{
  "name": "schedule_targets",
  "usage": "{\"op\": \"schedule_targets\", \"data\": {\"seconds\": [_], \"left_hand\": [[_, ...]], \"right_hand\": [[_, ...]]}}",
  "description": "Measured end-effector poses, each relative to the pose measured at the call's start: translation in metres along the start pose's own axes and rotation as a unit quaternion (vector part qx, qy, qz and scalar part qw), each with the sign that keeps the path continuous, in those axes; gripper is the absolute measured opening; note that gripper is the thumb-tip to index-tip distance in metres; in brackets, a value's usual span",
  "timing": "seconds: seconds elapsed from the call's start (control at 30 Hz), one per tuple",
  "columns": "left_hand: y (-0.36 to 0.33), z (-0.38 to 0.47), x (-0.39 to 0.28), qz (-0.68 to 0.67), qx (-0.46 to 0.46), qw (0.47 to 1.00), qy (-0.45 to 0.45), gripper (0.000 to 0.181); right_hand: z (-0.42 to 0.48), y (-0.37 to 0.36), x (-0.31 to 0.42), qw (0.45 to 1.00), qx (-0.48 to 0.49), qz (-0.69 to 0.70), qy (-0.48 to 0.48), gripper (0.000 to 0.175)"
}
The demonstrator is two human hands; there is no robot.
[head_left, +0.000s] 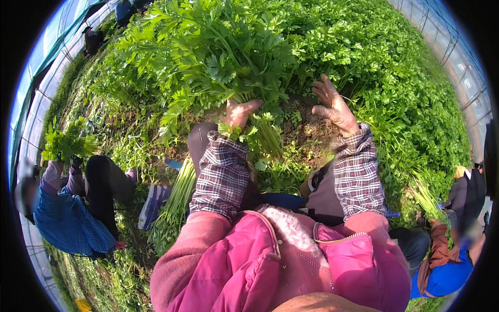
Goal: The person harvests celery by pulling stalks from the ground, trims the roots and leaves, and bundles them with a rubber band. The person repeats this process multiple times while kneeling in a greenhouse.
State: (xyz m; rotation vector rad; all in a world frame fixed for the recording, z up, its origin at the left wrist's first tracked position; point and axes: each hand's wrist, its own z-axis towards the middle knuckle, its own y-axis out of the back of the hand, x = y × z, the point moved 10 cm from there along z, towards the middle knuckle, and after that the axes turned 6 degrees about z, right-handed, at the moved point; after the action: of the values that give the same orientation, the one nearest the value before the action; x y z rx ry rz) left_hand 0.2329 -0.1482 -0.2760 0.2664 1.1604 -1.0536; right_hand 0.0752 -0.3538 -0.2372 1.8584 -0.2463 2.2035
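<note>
My left hand [238,113] is closed around the stalks of a large leafy celery bunch [226,58], whose leaves fan out away from me. Pale green stalk ends [269,134] show beside that wrist, pointing back toward me. Over bare brown soil [308,130], my right hand [333,107] is raised with its fingers apart and nothing in it. The standing celery crop [351,50] begins just beyond its fingertips. Both forearms wear checked sleeve covers. Left of my left forearm lies a pile of cut celery [177,202], stalks pointing forward.
A striped bundle of ties or bags [154,206] lies by the pile. At left, a person in blue [74,222] holds celery; at right, another person [440,265] crouches beside celery stalks [427,199]. Greenhouse plastic walls [464,70] curve around the bed. A yellow object [83,305] lies lower left.
</note>
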Motion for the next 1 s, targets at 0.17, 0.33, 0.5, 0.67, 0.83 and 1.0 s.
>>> {"op": "schedule_targets", "data": {"seconds": [0.17,0.33,0.5,0.67,0.83,1.0], "left_hand": [[-0.052,-0.019,0.037,0.027,0.015,0.974,0.224,0.067],[-0.073,-0.024,0.016,0.029,-0.04,0.973,0.226,0.046],[-0.089,-0.023,0.018,0.134,-0.002,0.967,0.216,0.047],[-0.091,-0.017,0.036,0.307,0.053,0.931,0.191,0.05],[-0.076,-0.003,0.046,0.358,0.035,0.919,0.158,0.047],[-0.075,0.006,0.074,0.434,0.052,0.892,0.12,0.043]], "right_hand": [[0.039,-0.07,0.004,0.963,0.027,0.268,0.025,0.09],[0.012,-0.068,-0.004,0.951,-0.102,0.29,0.02,0.05],[0.001,-0.069,-0.028,0.945,-0.02,0.319,-0.068,0.044],[-0.006,-0.086,-0.025,0.956,0.085,0.271,-0.079,0.058],[-0.009,-0.072,0.025,0.9,-0.011,-0.385,0.206,0.062],[0.006,-0.029,-0.031,0.969,0.016,-0.237,0.064,0.066]]}}
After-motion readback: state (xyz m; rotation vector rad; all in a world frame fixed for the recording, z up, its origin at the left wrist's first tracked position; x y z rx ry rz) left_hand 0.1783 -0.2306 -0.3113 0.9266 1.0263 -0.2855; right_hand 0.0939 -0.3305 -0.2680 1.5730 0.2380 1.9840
